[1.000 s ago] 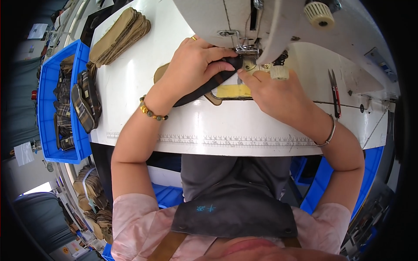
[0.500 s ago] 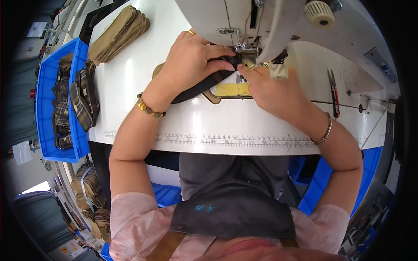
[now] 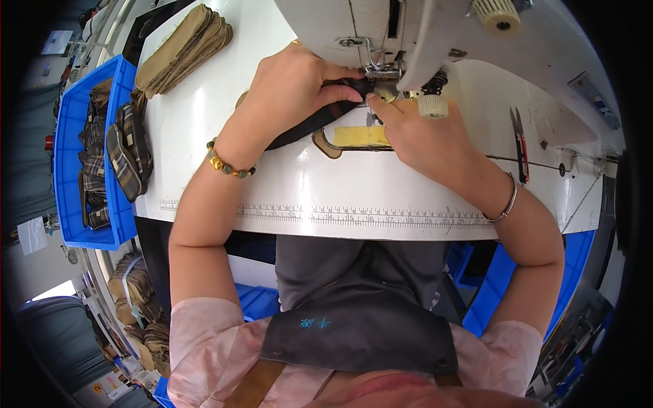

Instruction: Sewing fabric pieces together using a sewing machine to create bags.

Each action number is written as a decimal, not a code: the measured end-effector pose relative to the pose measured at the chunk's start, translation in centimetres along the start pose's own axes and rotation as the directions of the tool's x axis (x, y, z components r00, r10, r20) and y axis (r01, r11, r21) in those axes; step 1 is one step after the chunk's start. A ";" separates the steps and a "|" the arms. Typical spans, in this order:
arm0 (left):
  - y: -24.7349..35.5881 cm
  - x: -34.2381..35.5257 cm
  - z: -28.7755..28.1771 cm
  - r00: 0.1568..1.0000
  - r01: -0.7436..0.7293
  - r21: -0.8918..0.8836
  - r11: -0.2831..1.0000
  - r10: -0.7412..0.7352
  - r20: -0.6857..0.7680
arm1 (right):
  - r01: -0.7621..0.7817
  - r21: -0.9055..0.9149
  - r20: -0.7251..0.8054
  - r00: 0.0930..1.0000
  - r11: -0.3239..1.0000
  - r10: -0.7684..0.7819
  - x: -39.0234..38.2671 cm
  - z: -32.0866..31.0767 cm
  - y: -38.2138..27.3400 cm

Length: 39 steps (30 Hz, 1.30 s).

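Pinching a long, curved, dark cloth piece with a brown stripe (image 3: pixel 309 126) between the thumb and finger of the left hand (image 3: pixel 289 81). Pointing one finger of the right hand (image 3: pixel 422 132) at the tip of that piece, with the other fingers partly hidden, so hard to tell if pinching too. Holding the tip close by the small metal foot (image 3: pixel 383 70) of a big white sewing machine (image 3: pixel 326 20), over a shiny white worktop (image 3: pixel 286 183). Wearing a round-bead bracelet (image 3: pixel 228 163) on the left wrist and a thin silver bangle (image 3: pixel 508 200) on the right. Near the hands, on the worktop, a flat yellow strip (image 3: pixel 360 137), with a small tan piece with a dark edge (image 3: pixel 328 145) just beside its left end. Over to the right, little metal snips with a red and black handle (image 3: pixel 522 149). Over to the left, a pile of tan, sole-shaped cloth pieces (image 3: pixel 183 51), and a blue plastic bin (image 3: pixel 122 228) with brown plaid cloth slippers (image 3: pixel 129 149) by its right wall
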<state>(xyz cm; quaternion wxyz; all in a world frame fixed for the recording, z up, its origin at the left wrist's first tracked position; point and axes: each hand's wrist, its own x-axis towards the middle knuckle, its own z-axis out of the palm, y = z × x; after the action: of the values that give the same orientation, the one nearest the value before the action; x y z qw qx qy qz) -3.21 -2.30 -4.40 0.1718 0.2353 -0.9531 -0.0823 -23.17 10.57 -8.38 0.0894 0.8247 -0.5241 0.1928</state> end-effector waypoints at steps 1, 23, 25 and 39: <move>0.1 0.0 0.0 1.000 -0.001 -0.001 1.000 0.001 0.002 | -0.003 0.007 -0.017 1.000 1.000 0.003 0.0 0.0 0.0; 1.3 -0.4 -0.2 0.995 0.089 0.072 0.993 -0.085 -0.048 | 0.018 0.058 -0.009 1.000 0.998 -0.018 -0.2 -1.6 -0.5; 1.7 -0.2 -0.3 0.989 0.144 0.049 0.988 -0.142 -0.037 | 0.025 0.072 -0.022 0.999 0.997 -0.024 -0.1 -1.3 -0.5; 1.9 0.1 0.2 0.965 0.250 -0.015 0.968 -0.250 -0.075 | 0.038 0.097 -0.014 0.999 0.995 -0.037 -0.2 -1.4 -0.5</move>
<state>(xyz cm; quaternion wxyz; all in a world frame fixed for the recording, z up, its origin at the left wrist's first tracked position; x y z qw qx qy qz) -4.14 -0.62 -4.09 0.1971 0.3560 -0.9083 -0.0969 -23.16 11.46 -7.13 0.0557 0.8367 -0.4978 0.2213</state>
